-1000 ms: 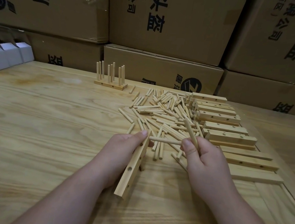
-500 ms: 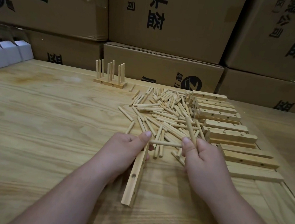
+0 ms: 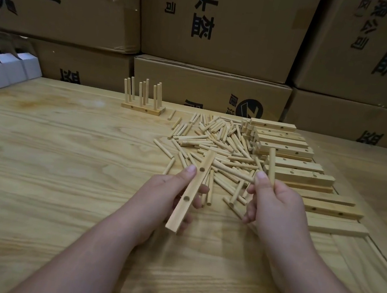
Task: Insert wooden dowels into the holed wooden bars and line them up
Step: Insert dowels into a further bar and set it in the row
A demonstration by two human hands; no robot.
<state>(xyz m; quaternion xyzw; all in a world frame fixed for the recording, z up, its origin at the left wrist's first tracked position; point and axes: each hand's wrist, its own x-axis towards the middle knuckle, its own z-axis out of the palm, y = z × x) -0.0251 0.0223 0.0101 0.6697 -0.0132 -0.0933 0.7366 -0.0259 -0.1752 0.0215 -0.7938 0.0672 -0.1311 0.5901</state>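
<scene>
Two bare forearms enter from the lower edge of the view. No sleeve covers either one up to the frame edge. The left hand (image 3: 170, 192) and the right hand (image 3: 275, 203) wear no gloves, rings or wrist straps. The thumbnails are short, rounded and unpainted. The fingers are short and rounded at the tips.
</scene>
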